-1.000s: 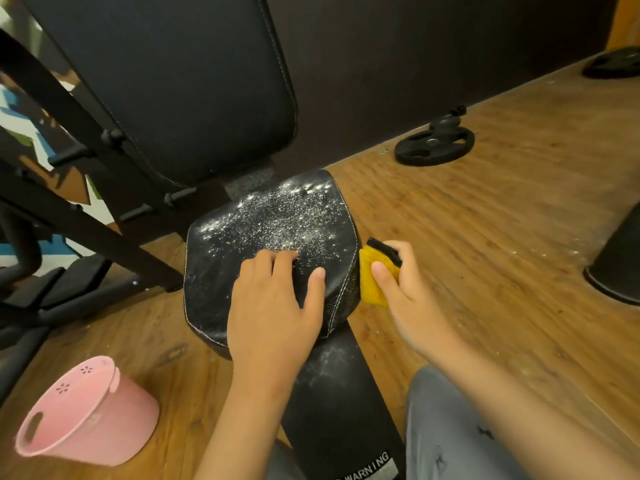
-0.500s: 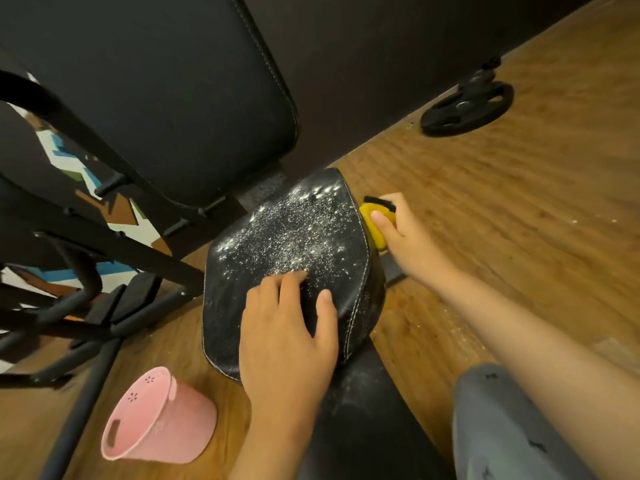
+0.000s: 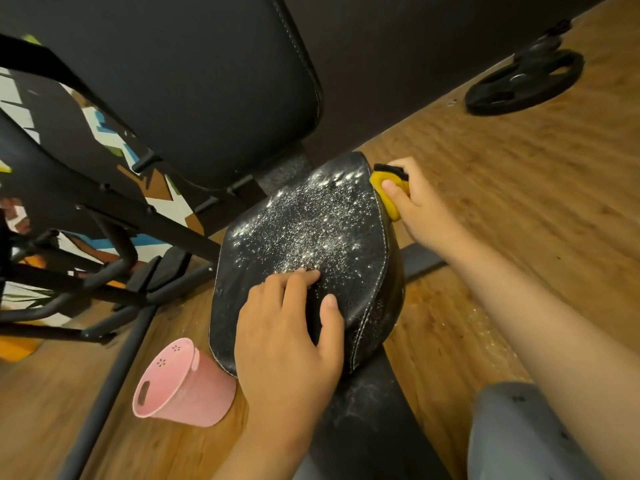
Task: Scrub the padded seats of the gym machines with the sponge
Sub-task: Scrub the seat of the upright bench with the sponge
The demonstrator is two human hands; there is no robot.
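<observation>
While left fingers (image 3: 302, 276) press the seat (image 3: 311, 230), right fingers (image 3: 389, 185) pinch the sponge (image 3: 390, 206) beside it.

You have just one camera, worn on your head, and it looks down and a little forward. It is close above the black seat (image 3: 311, 237). The wood floor (image 3: 519, 202) fills the right side.

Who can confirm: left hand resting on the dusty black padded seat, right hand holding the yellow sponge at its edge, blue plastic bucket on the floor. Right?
One error: in the head view the plastic bucket on the floor is pink, not blue. Rest holds.
</observation>
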